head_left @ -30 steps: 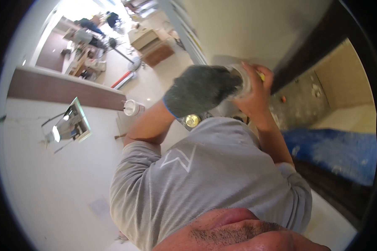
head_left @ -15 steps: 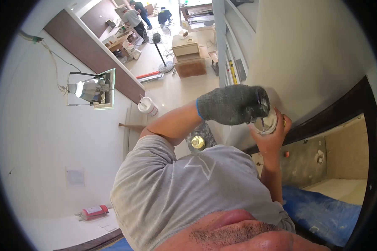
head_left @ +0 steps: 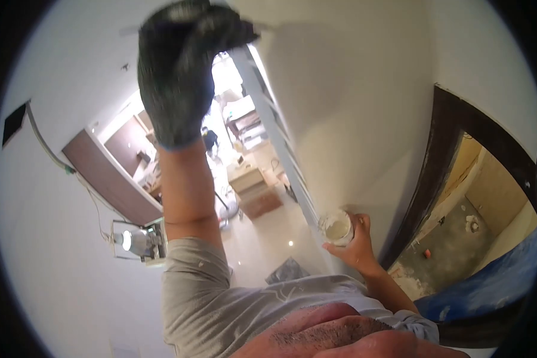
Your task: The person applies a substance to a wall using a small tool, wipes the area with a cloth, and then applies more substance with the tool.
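Observation:
My left hand, in a dark, paint-smeared work glove with a blue cuff, is raised high at the upper left. Its fingers are closed round a slim brush, blurred by motion, whose tip points right at the pale wall. Most of the brush is hidden by the glove. My bare right hand is lower down at the right, wrapped round a white cup. Inside the cup is a whitish, creamy substance, with smears on the rim.
A dark door frame stands at the right, with blue sheeting below it. A lit lamp hangs at the left wall. Ahead are a wooden cabinet and a dark slab on the glossy floor.
My left hand has risen from over the cup to the upper left, taking the brush out of it. My right hand and the cup now appear lower and further left. The view has tilted up.

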The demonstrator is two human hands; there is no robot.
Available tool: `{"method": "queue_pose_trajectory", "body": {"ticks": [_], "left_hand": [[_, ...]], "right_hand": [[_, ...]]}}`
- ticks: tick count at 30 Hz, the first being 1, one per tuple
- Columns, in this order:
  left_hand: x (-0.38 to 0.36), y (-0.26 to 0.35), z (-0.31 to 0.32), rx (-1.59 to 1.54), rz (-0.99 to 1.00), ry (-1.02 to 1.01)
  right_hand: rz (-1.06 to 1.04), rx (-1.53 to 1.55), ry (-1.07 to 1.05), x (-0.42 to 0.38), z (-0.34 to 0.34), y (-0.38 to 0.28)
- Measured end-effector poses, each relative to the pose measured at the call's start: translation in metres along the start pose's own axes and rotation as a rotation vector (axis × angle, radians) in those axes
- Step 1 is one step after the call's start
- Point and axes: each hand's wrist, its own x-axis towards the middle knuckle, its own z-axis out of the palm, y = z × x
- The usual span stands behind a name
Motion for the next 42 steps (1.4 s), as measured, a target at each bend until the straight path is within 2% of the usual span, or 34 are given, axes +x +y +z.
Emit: {"method": "queue_pose_trajectory", "body": {"ticks": [2, 3, 4, 10, 13, 16, 19, 22, 28, 31, 34, 37, 40, 42], "left_hand": [[0.059, -0.003, 0.003, 0.202, -0.073, -0.048], [0.089, 0.004, 0.028, 0.2, -0.076, -0.021], [0.107, 0.007, 0.049, 0.202, -0.095, 0.017], [0.171, -0.032, 0.041, 0.389, -0.088, -0.256], [0.177, -0.033, 0.047, 0.406, -0.154, -0.304], [0.175, -0.025, 0.058, 0.445, -0.253, -0.2], [0.175, -0.027, 0.054, 0.351, -0.234, -0.257], [0.167, -0.02, 0.063, 0.459, -0.248, -0.183], [0.169, -0.028, 0.053, 0.452, -0.164, -0.303], [0.176, -0.032, 0.049, 0.447, -0.199, -0.323], [0.165, -0.027, 0.055, 0.535, -0.13, -0.304], [0.164, -0.021, 0.06, 0.507, -0.174, -0.255], [0.16, -0.024, 0.056, 0.482, -0.104, -0.248], [0.16, -0.024, 0.06, 0.532, -0.136, -0.2]], "right_hand": [[0.031, 0.0, -0.025, -0.002, 0.0, -0.003], [0.123, 0.049, -0.036, -0.002, 0.001, -0.009], [0.118, 0.045, -0.034, -0.003, 0.001, -0.008], [0.072, 0.015, 0.008, -0.005, 0.001, 0.0], [0.077, 0.024, 0.022, -0.006, -0.005, 0.005], [0.101, 0.038, 0.029, -0.007, -0.005, 0.007], [0.112, 0.057, 0.028, -0.007, -0.005, 0.01], [0.105, 0.066, 0.021, -0.007, -0.004, 0.013], [0.116, 0.064, 0.0, -0.005, -0.005, 0.011], [0.112, 0.064, 0.001, -0.005, -0.005, 0.01], [0.091, 0.057, 0.005, -0.006, -0.003, 0.013], [0.098, 0.062, 0.006, -0.005, -0.004, 0.013], [0.09, 0.049, 0.007, -0.006, -0.005, 0.013], [0.071, 0.042, 0.009, -0.006, -0.005, 0.015]]}}
